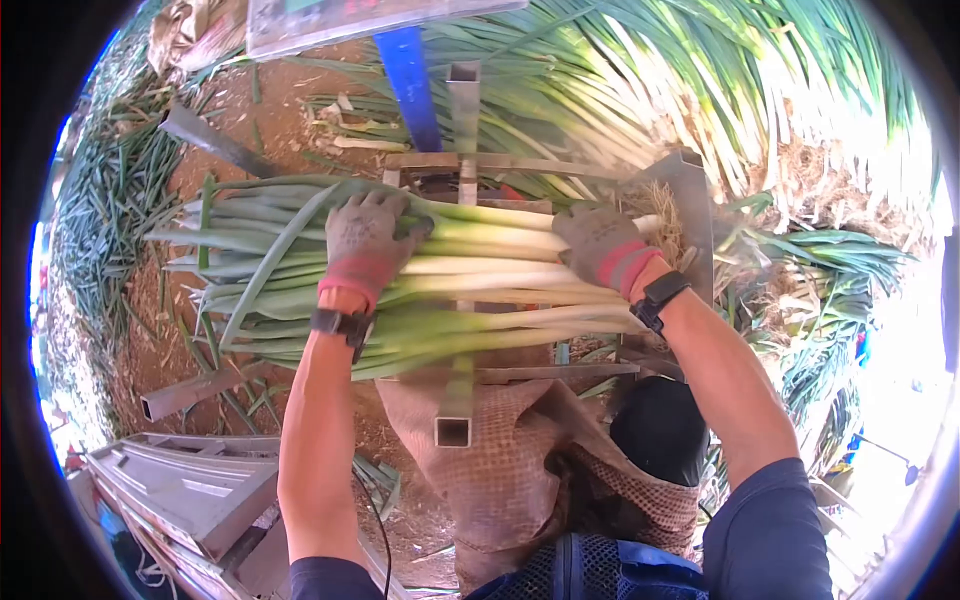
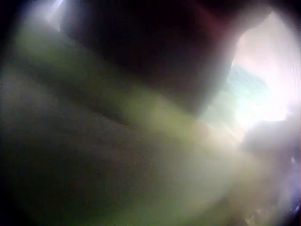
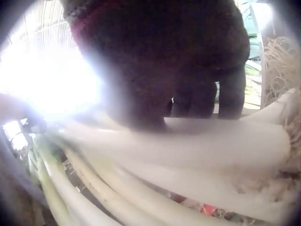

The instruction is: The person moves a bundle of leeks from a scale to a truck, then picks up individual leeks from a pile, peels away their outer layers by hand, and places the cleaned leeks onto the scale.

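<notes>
A bundle of long green onions lies crosswise on a metal frame in the head view, leaves to the left and white stalks and roots to the right. My gloved left hand grips the far side of the bundle where the leaves meet the stalks. Near the roots, my gloved right hand holds the white ends. In the right wrist view its fingers reach down behind a thick white stalk, thumb in front. The left wrist view is blurred, with the dark glove over a green stalk.
An upright metal plate stands at the root end. Square metal tubes stick out around the frame. A large pile of green onions lies at the back right. A blue post and a flat panel stand beyond.
</notes>
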### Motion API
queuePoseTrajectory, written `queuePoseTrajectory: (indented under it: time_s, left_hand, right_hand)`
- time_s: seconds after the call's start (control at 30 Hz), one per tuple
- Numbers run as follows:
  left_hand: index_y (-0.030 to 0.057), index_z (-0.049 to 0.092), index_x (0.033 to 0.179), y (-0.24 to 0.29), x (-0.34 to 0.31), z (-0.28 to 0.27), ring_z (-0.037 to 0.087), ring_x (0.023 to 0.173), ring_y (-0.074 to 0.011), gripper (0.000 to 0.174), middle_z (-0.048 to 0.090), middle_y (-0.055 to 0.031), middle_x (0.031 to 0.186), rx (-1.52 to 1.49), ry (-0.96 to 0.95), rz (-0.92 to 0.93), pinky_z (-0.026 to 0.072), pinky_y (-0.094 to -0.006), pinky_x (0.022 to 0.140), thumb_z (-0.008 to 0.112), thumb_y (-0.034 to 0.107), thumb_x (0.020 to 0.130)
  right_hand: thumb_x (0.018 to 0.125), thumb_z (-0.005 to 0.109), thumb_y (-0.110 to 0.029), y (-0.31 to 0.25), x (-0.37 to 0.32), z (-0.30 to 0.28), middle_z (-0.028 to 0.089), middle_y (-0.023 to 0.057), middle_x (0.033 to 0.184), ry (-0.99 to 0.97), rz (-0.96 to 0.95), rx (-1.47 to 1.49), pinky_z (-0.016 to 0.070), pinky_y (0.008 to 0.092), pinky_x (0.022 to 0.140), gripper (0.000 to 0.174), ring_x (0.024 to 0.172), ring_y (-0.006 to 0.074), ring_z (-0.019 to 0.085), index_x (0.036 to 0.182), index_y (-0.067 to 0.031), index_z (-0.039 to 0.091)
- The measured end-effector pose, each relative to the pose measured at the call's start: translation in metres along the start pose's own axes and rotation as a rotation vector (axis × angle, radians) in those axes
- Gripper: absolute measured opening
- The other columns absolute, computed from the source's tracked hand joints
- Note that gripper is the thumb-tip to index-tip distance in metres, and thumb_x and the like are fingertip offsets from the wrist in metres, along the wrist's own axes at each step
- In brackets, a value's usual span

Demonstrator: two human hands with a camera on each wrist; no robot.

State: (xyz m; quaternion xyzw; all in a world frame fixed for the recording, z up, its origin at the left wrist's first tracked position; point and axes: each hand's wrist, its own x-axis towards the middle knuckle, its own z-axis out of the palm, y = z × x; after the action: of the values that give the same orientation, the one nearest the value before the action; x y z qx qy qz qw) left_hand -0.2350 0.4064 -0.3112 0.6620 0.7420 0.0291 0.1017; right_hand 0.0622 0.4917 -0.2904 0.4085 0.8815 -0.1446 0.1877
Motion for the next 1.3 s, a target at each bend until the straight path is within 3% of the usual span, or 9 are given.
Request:
queuePoseTrajectory:
  time_s: [0.17,0.2,0.33,0.6,0.73,0.87,1.1,1.2,1.3]
  left_hand:
    - [0.0116,0.070,0.113,0.007,-0.023,0.016,0.059,0.112,-0.0349,0.046,0.066,-0.0138,0.118,0.138,0.054,-0.017,0.0442,-0.0497,0.096,0.066,0.050,0.086]
    - [0.0115,0.070,0.111,-0.006,-0.018,0.040,0.058,0.113,-0.0356,0.047,0.066,-0.0150,0.116,0.167,0.135,0.004,0.0442,-0.0505,0.095,0.066,0.051,0.086]
    - [0.0098,0.065,0.125,0.014,-0.010,0.017,0.053,0.122,-0.0394,0.053,0.060,-0.0180,0.132,0.087,0.019,-0.029,0.0416,-0.0530,0.101,0.064,0.049,0.089]
    - [-0.0007,0.058,0.136,-0.027,-0.024,0.023,0.056,0.126,-0.0351,0.049,0.060,-0.0197,0.137,-0.313,0.033,0.058,0.0398,-0.0417,0.110,0.060,0.030,0.098]
    - [-0.0047,0.055,0.139,-0.050,-0.075,-0.004,0.055,0.126,-0.0256,0.046,0.060,-0.0159,0.138,-0.544,0.167,-0.227,0.0428,-0.0363,0.106,0.057,0.024,0.103]
    - [-0.0024,0.064,0.129,-0.103,-0.142,-0.025,0.056,0.124,-0.0235,0.037,0.060,-0.0159,0.137,-0.508,0.318,-0.275,0.0448,-0.0326,0.103,0.055,0.023,0.103]
    - [-0.0034,0.070,0.118,0.048,-0.165,-0.030,0.063,0.109,-0.0207,0.030,0.067,-0.0139,0.122,-0.563,0.450,-0.370,0.0497,-0.0308,0.093,0.059,0.019,0.101]
    - [-0.0035,0.070,0.117,0.086,-0.155,-0.028,0.063,0.107,-0.0202,0.030,0.068,-0.0135,0.120,-0.581,0.411,-0.377,0.0498,-0.0306,0.092,0.059,0.019,0.100]
    - [-0.0036,0.071,0.115,0.110,-0.146,-0.029,0.063,0.105,-0.0197,0.029,0.068,-0.0130,0.118,-0.583,0.383,-0.374,0.0499,-0.0303,0.091,0.059,0.018,0.100]
  right_hand:
    - [0.090,0.060,-0.025,0.031,-0.010,0.009,0.069,0.0173,0.111,-0.056,-0.178,0.065,0.0527,0.0463,0.089,0.036,0.103,0.0312,0.068,0.120,-0.0071,0.067]
    - [0.090,0.057,-0.025,0.056,0.003,0.072,0.072,0.0191,0.103,0.309,-0.271,0.151,0.0544,0.0460,0.084,0.030,0.094,0.0309,0.071,0.106,-0.0058,0.073]
    - [0.084,0.060,-0.019,0.005,-0.016,0.004,0.075,0.0157,0.090,0.227,-0.068,-0.069,0.0558,0.0460,0.071,0.020,0.084,0.0315,0.073,0.087,-0.0083,0.076]
    - [0.090,0.063,-0.031,0.087,-0.215,-0.017,0.069,0.0127,0.087,0.765,0.060,0.626,0.0554,0.0464,0.077,0.026,0.084,0.0377,0.068,0.104,-0.0116,0.073]
    - [0.094,0.064,-0.031,0.181,-0.333,0.084,0.074,0.0141,0.093,0.581,0.696,0.870,0.0557,0.0342,0.078,0.031,0.082,0.0232,0.072,0.113,-0.0079,0.073]
    - [0.093,0.067,-0.038,0.285,-0.420,0.231,0.072,0.0089,0.078,0.758,1.110,1.223,0.0524,0.0319,0.068,0.041,0.068,0.0167,0.065,0.106,0.0001,0.073]
    - [0.085,0.075,-0.051,0.406,-0.440,0.275,0.065,0.0060,0.066,0.821,1.469,1.410,0.0513,0.0301,0.056,0.054,0.059,0.0140,0.063,0.086,0.0037,0.073]
    - [0.090,0.069,-0.045,0.428,-0.420,0.242,0.070,0.0117,0.074,0.534,1.419,1.321,0.0550,0.0316,0.059,0.047,0.066,0.0164,0.069,0.086,0.0020,0.072]
    - [0.089,0.069,-0.034,0.437,-0.375,0.207,0.074,0.0175,0.084,0.637,1.229,0.790,0.0578,0.0354,0.072,0.035,0.078,0.0244,0.073,0.093,-0.0001,0.072]
